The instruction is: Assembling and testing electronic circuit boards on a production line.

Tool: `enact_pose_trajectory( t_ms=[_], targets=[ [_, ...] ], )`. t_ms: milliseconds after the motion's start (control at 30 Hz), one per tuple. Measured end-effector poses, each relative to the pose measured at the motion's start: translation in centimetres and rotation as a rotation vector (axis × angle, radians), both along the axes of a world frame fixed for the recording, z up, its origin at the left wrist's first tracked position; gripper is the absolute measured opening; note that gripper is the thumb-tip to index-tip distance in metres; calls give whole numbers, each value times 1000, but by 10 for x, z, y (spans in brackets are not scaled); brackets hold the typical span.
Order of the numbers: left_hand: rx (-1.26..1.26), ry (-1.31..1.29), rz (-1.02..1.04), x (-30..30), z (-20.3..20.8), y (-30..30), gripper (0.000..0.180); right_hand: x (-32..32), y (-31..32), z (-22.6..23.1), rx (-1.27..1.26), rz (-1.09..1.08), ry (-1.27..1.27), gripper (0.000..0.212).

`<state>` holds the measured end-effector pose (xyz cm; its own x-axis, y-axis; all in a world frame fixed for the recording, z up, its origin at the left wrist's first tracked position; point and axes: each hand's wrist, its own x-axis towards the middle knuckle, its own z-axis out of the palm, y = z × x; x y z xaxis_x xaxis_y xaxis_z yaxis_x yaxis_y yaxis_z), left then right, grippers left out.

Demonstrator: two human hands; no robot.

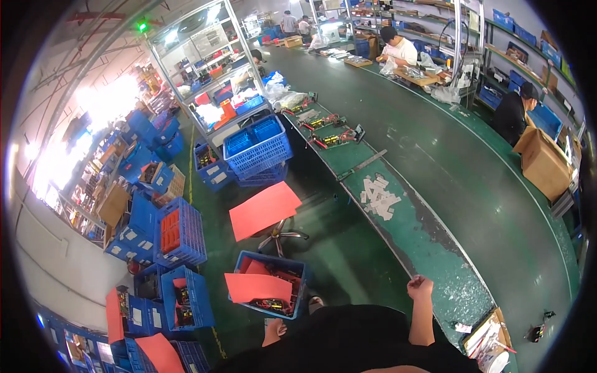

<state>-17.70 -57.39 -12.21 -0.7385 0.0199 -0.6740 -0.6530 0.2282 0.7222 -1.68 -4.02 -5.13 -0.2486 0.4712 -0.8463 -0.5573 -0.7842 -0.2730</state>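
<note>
My right hand (420, 286) is closed above the near edge of the green workbench (457, 283); anything inside its curled fingers is hidden. Low down, my left hand (273, 332) is beside the near side of a blue crate (301, 273). Its fingers look curled, and a small pale patch shows at them, too small to name. Circuit-board assemblies (273, 304) with dark and yellow parts fill the crate, partly covered by a red-orange sheet (258, 286).
A larger red-orange sheet (264, 210) covers a swivel stool. Stacked blue crates (180, 233) line the left. On the bench lie pale strips (379, 198), several board assemblies (336, 138) and a cardboard tray (488, 336). Co-workers (401, 53) sit across the green conveyor belt.
</note>
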Motion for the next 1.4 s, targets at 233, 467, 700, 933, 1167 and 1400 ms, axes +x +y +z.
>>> enact_pose_trajectory(
  t_ms=[233, 467, 700, 933, 1167, 1400],
  targets=[
    [19, -37, -111, -16, -15, 4, 23, 13, 22, 11, 71, 54, 117, 9],
    [-39, -200, -177, -37, -13, 31, 29, 38, 42, 24, -10, 21, 184, 4],
    [-329, -359, -204, -59, -75, 59, 19, 55, 53, 15, 120, 31, 156, 8],
    [-373, -353, -265, -54, -58, 86, 17, 76, 61, 34, 115, -14, 557, 12],
    [-397, -341, -384, -51, -17, 129, 29, 85, 66, 32, 98, 6, 632, 11],
    [-340, -392, -530, -60, -25, 125, 14, 87, 63, 42, 129, -60, 587, 10]
  ],
)
